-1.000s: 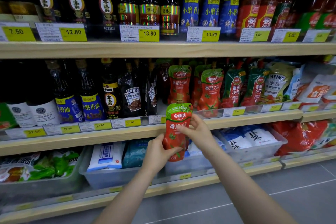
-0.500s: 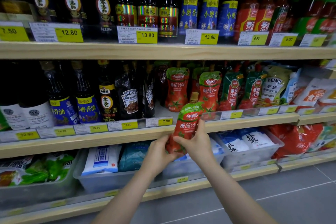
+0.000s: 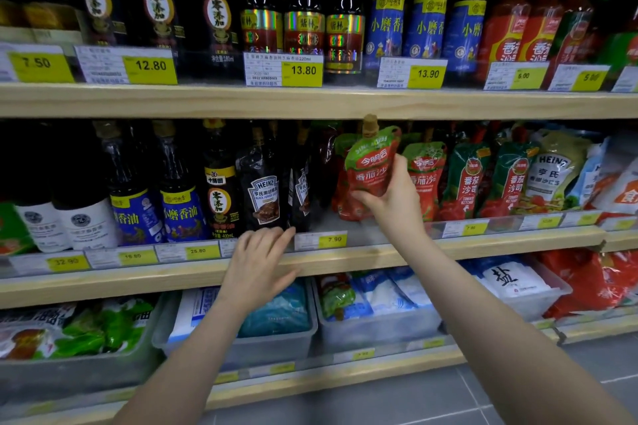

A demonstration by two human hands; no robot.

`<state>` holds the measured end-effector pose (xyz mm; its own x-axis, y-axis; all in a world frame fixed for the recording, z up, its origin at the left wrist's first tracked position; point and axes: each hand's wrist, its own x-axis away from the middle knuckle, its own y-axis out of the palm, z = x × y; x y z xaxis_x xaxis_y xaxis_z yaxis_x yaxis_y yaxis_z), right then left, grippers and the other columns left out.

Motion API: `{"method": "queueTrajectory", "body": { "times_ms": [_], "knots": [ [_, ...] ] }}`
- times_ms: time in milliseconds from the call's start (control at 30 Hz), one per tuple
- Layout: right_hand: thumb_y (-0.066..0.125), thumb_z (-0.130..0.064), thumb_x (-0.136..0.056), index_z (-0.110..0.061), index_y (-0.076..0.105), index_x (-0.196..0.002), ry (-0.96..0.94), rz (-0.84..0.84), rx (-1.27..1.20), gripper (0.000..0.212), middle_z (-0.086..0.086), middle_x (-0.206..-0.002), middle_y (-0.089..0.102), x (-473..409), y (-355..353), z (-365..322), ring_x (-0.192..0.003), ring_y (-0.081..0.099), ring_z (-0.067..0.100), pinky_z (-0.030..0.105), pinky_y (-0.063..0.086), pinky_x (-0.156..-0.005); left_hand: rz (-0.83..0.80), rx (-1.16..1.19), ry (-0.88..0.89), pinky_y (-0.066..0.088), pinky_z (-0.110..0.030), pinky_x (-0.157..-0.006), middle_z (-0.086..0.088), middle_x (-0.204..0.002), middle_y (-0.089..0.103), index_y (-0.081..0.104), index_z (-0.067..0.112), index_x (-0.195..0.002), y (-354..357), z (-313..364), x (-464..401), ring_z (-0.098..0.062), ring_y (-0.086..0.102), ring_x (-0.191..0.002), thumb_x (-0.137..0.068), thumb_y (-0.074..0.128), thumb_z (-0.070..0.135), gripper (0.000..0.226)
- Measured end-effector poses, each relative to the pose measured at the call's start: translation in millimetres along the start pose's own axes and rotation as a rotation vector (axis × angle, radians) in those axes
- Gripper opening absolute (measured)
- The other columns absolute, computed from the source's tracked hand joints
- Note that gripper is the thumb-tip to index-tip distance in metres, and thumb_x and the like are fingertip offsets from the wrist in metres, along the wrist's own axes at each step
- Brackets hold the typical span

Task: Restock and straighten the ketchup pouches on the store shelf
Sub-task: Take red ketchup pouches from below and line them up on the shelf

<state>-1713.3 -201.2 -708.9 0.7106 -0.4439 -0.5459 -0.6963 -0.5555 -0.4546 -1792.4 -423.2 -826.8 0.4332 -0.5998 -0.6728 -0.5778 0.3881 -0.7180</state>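
The right hand (image 3: 392, 198) grips a soft red-and-green plastic ketchup pouch with a tan screw cap (image 3: 371, 162), fingers curled round its lower right side and thumb under its lower edge, so that the printed front faces outward toward the aisle. The pouch is held in the air in front of the middle wooden shelf (image 3: 345, 257), above the bare strip of shelf floor just behind the yellow 7.90 price tag (image 3: 321, 240), and partly overlaps a standing red ketchup pouch of the same brand (image 3: 347, 203) behind it. Its long axis runs from base to spout, nearly upright, tilted slightly with the cap leaning to the left; the cap points up and reaches the underside of the upper shelf edge. This low grip probably leaves the base free to be set down first, so the pouch can stand at the front of its row. A further matching pouch (image 3: 424, 176) stands just to the right, then darker green-topped ketchup pouches (image 3: 469, 179). The left hand (image 3: 257, 266) holds nothing, fingers spread and relaxed, fingertips near the shelf's front rail beside the black Heinz pepper sauce pouch (image 3: 264, 197), seemingly ready to steady the row.
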Motion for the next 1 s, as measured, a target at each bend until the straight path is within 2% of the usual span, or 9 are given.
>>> {"method": "queueTrajectory", "body": {
  "times_ms": [100, 300, 433, 567, 667, 800, 1000],
  "knots": [
    [0.080, -0.027, -0.068, -0.015, 0.036, -0.121, 0.046, 0.009, 0.046, 0.070, 0.010, -0.119, 0.058, -2, 15, 13, -0.109, 0.057, 0.031, 0.048, 0.049, -0.087, 0.027, -0.076, 0.018, 0.032, -0.040, -0.092, -0.010, -0.112, 0.061, 0.052, 0.011, -0.129, 8, -1, 1, -0.028, 0.054, -0.103, -0.081, 0.044, 0.058, 0.068],
    [0.077, -0.039, -0.068, -0.014, 0.032, -0.123, 0.200, 0.026, 0.167, 0.075, 0.009, -0.113, 0.062, -5, 33, 38, -0.101, 0.061, 0.034, 0.050, 0.051, -0.080, 0.097, -0.147, 0.062, 0.034, -0.042, -0.092, -0.012, -0.110, 0.062, 0.049, 0.011, -0.130, 21, -2, 3, -0.027, 0.047, -0.104, -0.082, 0.046, 0.061, 0.069],
    [0.075, -0.043, -0.070, -0.012, 0.028, -0.132, 0.223, 0.036, 0.175, 0.084, 0.011, -0.121, 0.058, -7, 37, 44, -0.106, 0.059, 0.033, 0.049, 0.051, -0.082, 0.078, -0.144, 0.056, 0.033, -0.042, -0.092, -0.012, -0.111, 0.062, 0.046, 0.011, -0.131, 23, -3, 2, -0.027, 0.044, -0.105, -0.084, 0.040, 0.061, 0.069],
    [0.075, -0.034, -0.074, -0.010, 0.019, -0.141, 0.147, 0.050, 0.170, 0.091, 0.014, -0.137, 0.042, 2, 35, 43, -0.120, 0.049, 0.032, 0.049, 0.048, -0.090, 0.045, -0.122, 0.029, 0.032, -0.043, -0.093, -0.013, -0.111, 0.061, 0.045, 0.012, -0.132, 22, -2, 2, -0.028, 0.044, -0.106, -0.085, 0.038, 0.061, 0.068],
    [0.075, -0.027, -0.075, -0.008, 0.023, -0.137, 0.104, 0.076, 0.193, 0.083, 0.015, -0.136, 0.039, 11, 34, 43, -0.122, 0.045, 0.032, 0.048, 0.046, -0.092, 0.031, -0.101, 0.014, 0.032, -0.043, -0.094, -0.013, -0.111, 0.061, 0.045, 0.012, -0.132, 20, 0, 3, -0.028, 0.044, -0.107, -0.085, 0.040, 0.060, 0.067],
    [0.075, -0.020, -0.074, -0.005, 0.037, -0.114, 0.149, 0.054, 0.257, 0.057, 0.017, -0.114, 0.053, 10, 37, 41, -0.105, 0.052, 0.034, 0.047, 0.049, -0.081, 0.000, -0.086, -0.004, 0.031, -0.043, -0.096, -0.013, -0.112, 0.060, 0.045, 0.012, -0.132, 18, 1, 3, -0.029, 0.044, -0.107, -0.086, 0.037, 0.060, 0.067],
    [0.075, -0.017, -0.074, 0.000, 0.039, -0.114, 0.186, 0.059, 0.349, 0.055, 0.019, -0.118, 0.049, -6, 49, 38, -0.108, 0.050, 0.038, 0.045, 0.046, -0.081, -0.026, -0.079, -0.016, 0.030, -0.043, -0.097, -0.012, -0.113, 0.060, 0.043, 0.013, -0.134, 19, 0, 4, -0.028, 0.043, -0.108, -0.089, 0.028, 0.061, 0.068]
  ]
}}
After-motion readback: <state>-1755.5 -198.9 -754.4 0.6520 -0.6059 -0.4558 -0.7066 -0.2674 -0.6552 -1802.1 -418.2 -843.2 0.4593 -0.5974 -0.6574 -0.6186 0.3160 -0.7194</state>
